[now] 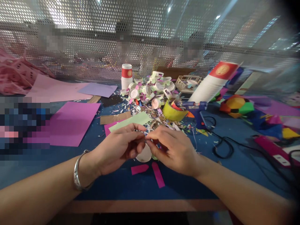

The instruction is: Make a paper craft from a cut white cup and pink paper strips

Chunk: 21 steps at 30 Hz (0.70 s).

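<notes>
My left hand [120, 142], with a silver bangle on its wrist, and my right hand [175, 148] meet fingertip to fingertip above the front of the blue table. Both are closed in a pinch; whatever lies between the fingertips is too small or too hidden to name. Below them rests a pale round piece [144, 154], partly covered by my fingers. Nearer the table edge lie two magenta paper strips [140, 169], each with a shaped end. Just behind my left hand, a light green paper strip [131, 121] overlaps a brown cardboard piece [114, 118].
Paper scraps surround a heap of small cup-like paper pieces [147, 90]. A yellow tape roll [174, 112] and a blue glue gun [199, 112] with a looping black cord stand right of centre. Stacked paper cups [208, 84] lean at right. Magenta sheet [79, 123] lies left; perforated metal screen behind.
</notes>
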Tool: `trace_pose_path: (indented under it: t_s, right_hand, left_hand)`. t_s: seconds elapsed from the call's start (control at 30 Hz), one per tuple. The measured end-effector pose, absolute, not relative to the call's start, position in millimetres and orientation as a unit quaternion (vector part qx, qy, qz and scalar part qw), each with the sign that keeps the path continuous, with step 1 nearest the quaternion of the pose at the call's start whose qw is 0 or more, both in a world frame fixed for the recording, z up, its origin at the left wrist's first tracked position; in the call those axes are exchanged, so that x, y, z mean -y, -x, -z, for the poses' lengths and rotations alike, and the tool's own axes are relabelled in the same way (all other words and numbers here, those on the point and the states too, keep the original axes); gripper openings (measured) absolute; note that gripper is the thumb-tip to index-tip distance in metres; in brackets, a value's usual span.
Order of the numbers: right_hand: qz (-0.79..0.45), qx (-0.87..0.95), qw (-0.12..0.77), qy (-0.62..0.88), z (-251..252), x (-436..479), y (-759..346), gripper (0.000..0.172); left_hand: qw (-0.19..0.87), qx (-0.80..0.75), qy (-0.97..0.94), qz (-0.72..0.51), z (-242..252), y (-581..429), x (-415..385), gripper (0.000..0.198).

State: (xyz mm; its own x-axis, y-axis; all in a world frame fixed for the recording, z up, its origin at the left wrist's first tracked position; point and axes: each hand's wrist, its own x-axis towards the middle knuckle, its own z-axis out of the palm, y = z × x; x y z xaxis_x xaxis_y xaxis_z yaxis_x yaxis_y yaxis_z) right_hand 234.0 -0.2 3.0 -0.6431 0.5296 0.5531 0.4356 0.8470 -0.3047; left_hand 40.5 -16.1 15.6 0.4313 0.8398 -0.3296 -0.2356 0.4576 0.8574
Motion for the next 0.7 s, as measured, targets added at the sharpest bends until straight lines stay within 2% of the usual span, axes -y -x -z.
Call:
trace_pose_path:
  t_s: [0.17, 0.33, 0.5, 0.7]
  right_hand:
    - [-0.060, 0.904, 0.317, 0.281, -0.4, -4.8, -241.6, 0.009]
    - [-0.033, 0.860, 0.379, 0.341, -1.7, -9.8, -259.1, 0.007]
    - [-0.084, 0.805, 0.416, 0.414, -4.5, -17.9, -273.8, 0.005]
    - [-0.170, 0.809, 0.355, 0.436, -0.5, -24.6, -278.1, 0.007]
  left_hand:
    - [0.641, -0.417, -0.504, -0.401, -12.4, -38.0, 13.2, 0.012]
    - [0.567, -0.428, -0.553, -0.435, -8.3, -33.0, 8.1, 0.016]
    - [0.587, -0.379, -0.560, -0.444, -3.1, -31.9, 7.3, 0.032]
    - [0.627, -0.369, -0.535, -0.430, 0.0, -30.6, 2.1, 0.028]
